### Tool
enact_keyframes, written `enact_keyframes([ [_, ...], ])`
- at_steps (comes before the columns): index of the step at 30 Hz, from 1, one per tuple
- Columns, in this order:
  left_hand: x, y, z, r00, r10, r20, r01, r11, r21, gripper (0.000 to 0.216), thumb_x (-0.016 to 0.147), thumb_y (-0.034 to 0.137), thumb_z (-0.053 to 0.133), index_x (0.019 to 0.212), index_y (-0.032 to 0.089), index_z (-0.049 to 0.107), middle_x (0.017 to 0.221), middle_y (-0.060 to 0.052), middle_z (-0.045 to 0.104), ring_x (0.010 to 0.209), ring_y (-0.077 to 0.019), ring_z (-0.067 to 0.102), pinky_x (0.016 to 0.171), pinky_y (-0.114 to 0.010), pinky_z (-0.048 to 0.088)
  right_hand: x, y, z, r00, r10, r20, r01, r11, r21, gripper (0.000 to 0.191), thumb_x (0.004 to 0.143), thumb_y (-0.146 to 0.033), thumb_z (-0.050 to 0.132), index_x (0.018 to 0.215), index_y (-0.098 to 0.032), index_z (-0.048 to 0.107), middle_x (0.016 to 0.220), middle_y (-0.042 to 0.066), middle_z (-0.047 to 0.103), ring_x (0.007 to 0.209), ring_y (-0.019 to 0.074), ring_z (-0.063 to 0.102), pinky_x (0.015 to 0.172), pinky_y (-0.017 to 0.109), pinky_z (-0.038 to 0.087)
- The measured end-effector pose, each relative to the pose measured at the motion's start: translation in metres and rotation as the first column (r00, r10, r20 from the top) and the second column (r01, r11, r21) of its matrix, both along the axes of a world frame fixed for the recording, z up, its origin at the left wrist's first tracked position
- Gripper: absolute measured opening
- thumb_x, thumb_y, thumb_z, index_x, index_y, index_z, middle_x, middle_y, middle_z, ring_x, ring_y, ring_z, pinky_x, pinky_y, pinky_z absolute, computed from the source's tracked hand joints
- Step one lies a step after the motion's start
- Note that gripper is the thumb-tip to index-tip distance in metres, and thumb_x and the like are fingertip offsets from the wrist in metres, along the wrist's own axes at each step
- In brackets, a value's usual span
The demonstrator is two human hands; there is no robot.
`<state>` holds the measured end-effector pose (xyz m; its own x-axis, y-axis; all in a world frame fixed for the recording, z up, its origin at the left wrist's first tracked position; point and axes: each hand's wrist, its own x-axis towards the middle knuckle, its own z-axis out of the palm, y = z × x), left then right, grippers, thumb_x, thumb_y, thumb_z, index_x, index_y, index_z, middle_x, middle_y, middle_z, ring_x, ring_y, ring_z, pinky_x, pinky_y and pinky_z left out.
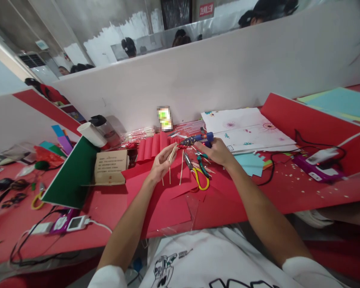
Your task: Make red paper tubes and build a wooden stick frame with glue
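Observation:
My left hand (162,162) is closed around a few thin wooden sticks (171,157), held upright over sheets of red paper (165,200). My right hand (216,152) grips a blue glue gun (198,139) whose nozzle points left toward the tops of the sticks. A pleated red paper fan (153,147) stands just behind the hands. Yellow-handled scissors (198,176) and green-handled pliers (202,162) lie on the red paper below my right hand.
A small cardboard box (111,167), a green sheet (73,176) and a white cup (91,134) sit to the left. White decorated paper (246,130) lies right, with a purple device (318,166) and black cable. A white partition (228,68) closes the back; other people's heads show beyond it.

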<state>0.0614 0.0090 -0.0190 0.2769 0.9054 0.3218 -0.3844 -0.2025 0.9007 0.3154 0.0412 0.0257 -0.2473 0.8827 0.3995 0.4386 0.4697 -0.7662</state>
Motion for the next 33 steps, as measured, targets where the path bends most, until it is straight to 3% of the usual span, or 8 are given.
enact_keyframes([
  [8,0.0,0.001,-0.001,1.0,-0.013,0.023,0.012,1.0,0.007,0.081,0.064,0.053,0.092,0.136,0.027,0.065,0.161,-0.012,0.046,0.154,-0.0345,0.034,0.129,-0.046,0.025,-0.004,-0.001,-0.002,1.0,-0.008,0.023,0.009,1.0,-0.023,0.043,0.089,-0.059,0.061,0.067,-0.022,0.058,0.064,0.003,0.061,0.066,0.0209,0.057,0.067,0.035,0.04],
  [16,0.0,0.002,-0.003,1.0,0.018,0.007,-0.018,1.0,-0.006,0.085,0.062,0.056,0.092,0.136,0.025,0.064,0.161,-0.014,0.046,0.154,-0.0359,0.033,0.129,-0.048,0.025,-0.004,-0.004,0.001,0.997,0.071,0.017,-0.07,0.995,-0.067,0.044,0.087,-0.06,0.063,0.065,-0.022,0.057,0.061,0.001,0.056,0.063,0.0193,0.052,0.065,0.034,0.04],
  [19,0.0,0.002,-0.004,1.0,0.016,0.007,-0.016,1.0,-0.003,0.084,0.063,0.056,0.092,0.136,0.025,0.063,0.16,-0.013,0.047,0.154,-0.0355,0.034,0.129,-0.048,0.025,-0.003,-0.005,0.003,0.99,0.129,-0.062,-0.136,0.984,-0.115,0.046,0.086,-0.061,0.064,0.065,-0.022,0.056,0.06,0.001,0.055,0.061,0.0177,0.05,0.061,0.033,0.04],
  [23,-0.001,0.001,-0.001,1.0,0.002,0.016,-0.003,1.0,0.015,0.082,0.065,0.057,0.09,0.136,0.026,0.063,0.161,-0.012,0.046,0.153,-0.0348,0.034,0.129,-0.047,0.025,0.006,-0.007,0.006,0.944,0.165,-0.286,-0.235,0.944,-0.232,0.044,0.084,-0.063,0.066,0.073,-0.021,0.057,0.057,-0.002,0.052,0.05,0.0136,0.045,0.05,0.029,0.037],
  [27,-0.002,-0.001,0.002,1.0,0.002,0.009,-0.003,1.0,0.014,0.083,0.065,0.057,0.09,0.138,0.028,0.062,0.162,-0.012,0.044,0.154,-0.0353,0.034,0.129,-0.047,0.026,0.019,-0.006,0.006,0.91,0.206,-0.361,-0.302,0.924,-0.234,0.032,0.075,-0.044,0.08,0.078,-0.021,0.057,0.058,-0.004,0.053,0.052,0.0127,0.047,0.051,0.027,0.038],
  [30,-0.002,-0.001,0.003,1.0,0.006,0.01,-0.006,1.0,0.015,0.086,0.063,0.058,0.091,0.138,0.028,0.061,0.163,-0.013,0.043,0.154,-0.0362,0.033,0.128,-0.047,0.027,0.025,0.002,0.002,0.908,0.152,-0.39,-0.247,0.947,-0.206,0.023,0.075,-0.036,0.074,0.078,-0.021,0.056,0.057,-0.004,0.053,0.05,0.012,0.045,0.05,0.027,0.036],
  [33,-0.003,-0.001,0.003,1.0,-0.002,0.027,0.002,1.0,0.023,0.089,0.062,0.058,0.092,0.14,0.028,0.059,0.163,-0.013,0.042,0.154,-0.0359,0.033,0.127,-0.045,0.029,0.033,0.019,-0.004,0.943,0.003,-0.332,-0.073,0.978,-0.197,0.022,0.076,-0.038,0.071,0.078,-0.019,0.059,0.06,0.0,0.058,0.054,0.0149,0.052,0.054,0.029,0.042],
])
